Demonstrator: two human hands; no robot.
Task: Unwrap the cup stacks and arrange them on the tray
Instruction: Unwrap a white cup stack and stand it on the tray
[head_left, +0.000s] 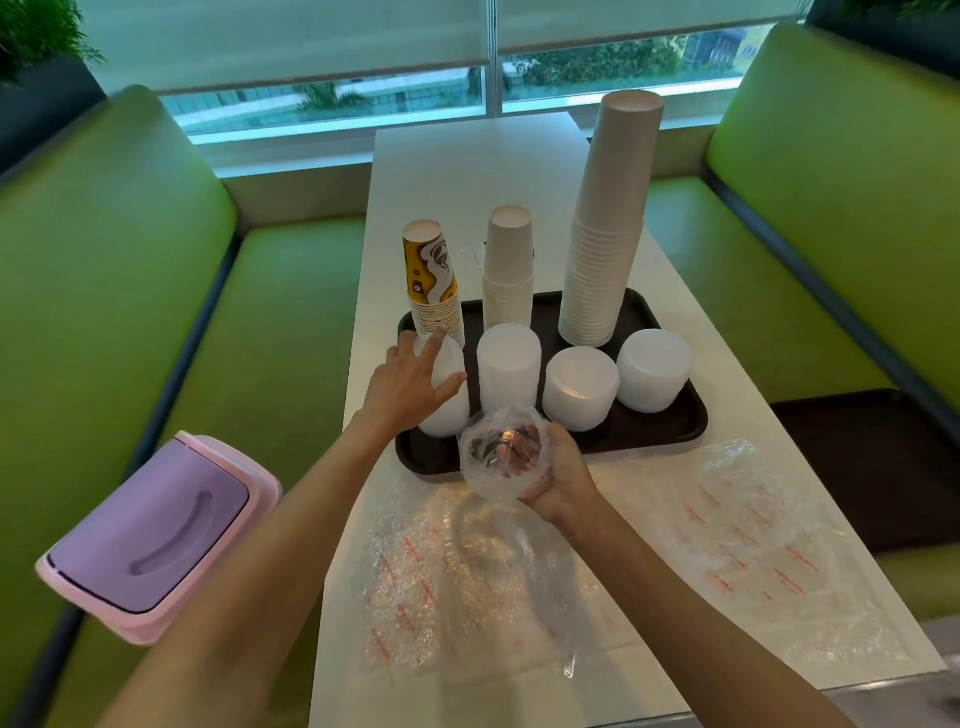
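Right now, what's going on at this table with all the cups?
A person is setting out cup stacks on a dark tray. Their left hand touches the leftmost white stack in the front row, while the right hand grips a crumpled clear wrapper. Seven stacks stand unwrapped on the tray, and empty plastic bags lie on the table in front of it.

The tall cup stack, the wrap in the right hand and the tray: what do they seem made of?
The tall cup stack: likely paper, matte white, thin rims layered. The wrap: thin clear plastic film, glossy and crumpled; the right hand shows through it. The tray: probably hard plastic, dark brown, slight sheen.
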